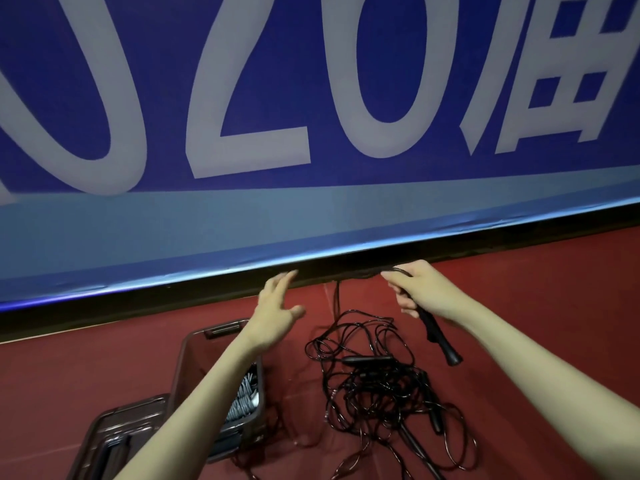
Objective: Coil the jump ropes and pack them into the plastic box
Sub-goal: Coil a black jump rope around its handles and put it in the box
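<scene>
From the head camera, looking down over both forearms: the right hand [420, 289] is closed around the top of a black handle [439, 336], whose long axis runs down and to the right with the butt end pointing back toward the person. A thin black cord [336, 295] comes out past the right fingers, runs leftward along the dark base of the wall and then drops straight down into the pile. The left hand [277, 311] is wide open, fingers spread, holding nothing, raised just left of that hanging cord. So the cord lies to the right of the left hand, close but not touching, and the left is the nearer free hand to catch it; my read is that it needs to take the cord to start a loop against the handle. Below, the rest of the jump ropes [377, 386] sit in a loose black tangle on the floor, with at least one more handle lying across the heap, none of it coiled yet. The plastic box [194, 355] stands to the left of the tangle, partly hidden under the left forearm, open, with something grey and ribbed inside that I can't identify. A dark lid [114, 427] lies just in front of it. The floor [536, 306] is a smooth red sports surface, and a big blue banner [311, 98] with large pale characters fills the wall ahead.
</scene>
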A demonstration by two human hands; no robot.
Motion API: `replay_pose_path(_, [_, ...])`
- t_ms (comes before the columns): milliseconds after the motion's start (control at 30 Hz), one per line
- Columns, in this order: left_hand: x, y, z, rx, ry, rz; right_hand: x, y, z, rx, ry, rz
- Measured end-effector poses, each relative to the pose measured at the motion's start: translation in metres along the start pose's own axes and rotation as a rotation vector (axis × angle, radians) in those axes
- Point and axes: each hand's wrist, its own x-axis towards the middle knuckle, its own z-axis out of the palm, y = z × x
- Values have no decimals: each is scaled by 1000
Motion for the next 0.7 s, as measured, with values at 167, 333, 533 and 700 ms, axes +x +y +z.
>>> replay_pose_path(167, [-3, 47, 23, 169, -115, 366, -7, -12, 11, -179, -166, -42])
replay_pose_path(333, [-10, 42, 38, -8, -315, 283, -9, -8, 4, -171, -167, -71])
replay_pose_path(533, [-8, 57, 10, -343, -121, 240, -8, 15, -5, -253, -323, 26])
replay_pose_path(700, [-1, 60, -6, -444, 74, 214, -12, 35, 4, -188, -411, 145])
